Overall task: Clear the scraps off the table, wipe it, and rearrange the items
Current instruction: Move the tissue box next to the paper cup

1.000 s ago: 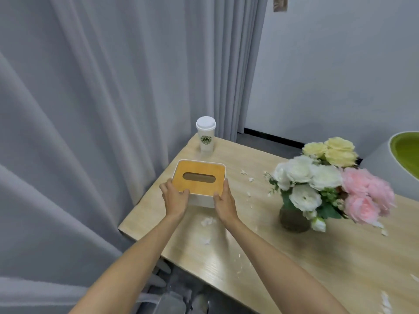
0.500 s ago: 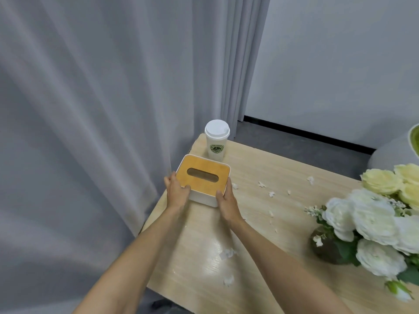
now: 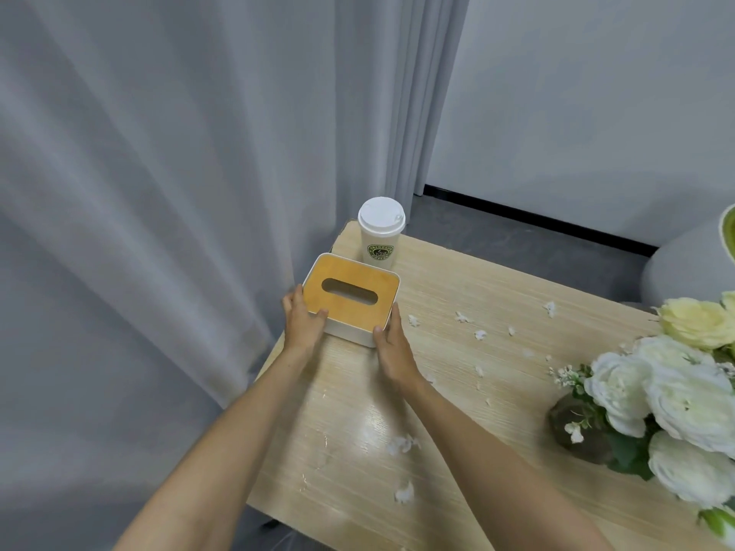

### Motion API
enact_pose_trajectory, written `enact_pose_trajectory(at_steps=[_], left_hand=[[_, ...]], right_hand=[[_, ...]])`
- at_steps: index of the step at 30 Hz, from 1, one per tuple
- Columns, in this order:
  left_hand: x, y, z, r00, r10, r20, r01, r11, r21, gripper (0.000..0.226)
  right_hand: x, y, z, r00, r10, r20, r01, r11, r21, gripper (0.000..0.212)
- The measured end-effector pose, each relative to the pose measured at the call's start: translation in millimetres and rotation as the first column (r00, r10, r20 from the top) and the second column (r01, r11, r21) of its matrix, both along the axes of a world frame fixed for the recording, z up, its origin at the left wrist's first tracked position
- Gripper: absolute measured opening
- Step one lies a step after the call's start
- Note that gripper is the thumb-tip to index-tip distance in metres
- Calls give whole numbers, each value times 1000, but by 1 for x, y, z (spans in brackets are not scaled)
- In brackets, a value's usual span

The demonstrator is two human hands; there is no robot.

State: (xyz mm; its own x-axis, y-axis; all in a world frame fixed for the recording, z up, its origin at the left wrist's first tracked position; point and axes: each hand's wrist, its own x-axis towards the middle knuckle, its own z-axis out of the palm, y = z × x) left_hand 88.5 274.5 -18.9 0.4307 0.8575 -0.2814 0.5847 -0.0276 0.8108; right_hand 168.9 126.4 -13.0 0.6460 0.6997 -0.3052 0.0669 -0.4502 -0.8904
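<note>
Beside the grey curtain [image 3: 159, 232], the left hand [image 3: 302, 324] and right hand [image 3: 391, 347] grip a white rectangular tissue box [image 3: 350, 300] with a slotted wooden lid. It sits at the woodgrain table's [image 3: 497, 280] far-left corner, by a lidded paper cup [image 3: 381, 232]. White scraps [image 3: 401, 445] dot the table; a dark vase [image 3: 572, 423] holds roses [image 3: 684, 395].

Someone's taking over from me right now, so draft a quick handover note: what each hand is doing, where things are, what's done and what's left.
Left hand grips the tissue box at its near left corner, thumb on the wooden lid. Right hand holds its near right corner.
The box is near the table's far left corner, just in front of the lidded coffee cup. The vase of flowers stands at the right.
Done: nothing finished, box being positioned.
Left: white scraps lie scattered over the table. Clear them, wipe, finish arranging. No cloth in view.
</note>
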Motion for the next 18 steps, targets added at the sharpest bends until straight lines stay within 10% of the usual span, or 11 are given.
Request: enact_pose_trajectory(at_steps=[10,18], left_hand=[[-12,-74,11,985,75,-155,-48,984,171,67],[-31,-175,34,867,-207,-453,374,871,319,56]], right_hand=[[-18,-52,13,997,78,19,-78,997,-10,63],[-37,-153,19,993,76,91,-68,994,-87,55]])
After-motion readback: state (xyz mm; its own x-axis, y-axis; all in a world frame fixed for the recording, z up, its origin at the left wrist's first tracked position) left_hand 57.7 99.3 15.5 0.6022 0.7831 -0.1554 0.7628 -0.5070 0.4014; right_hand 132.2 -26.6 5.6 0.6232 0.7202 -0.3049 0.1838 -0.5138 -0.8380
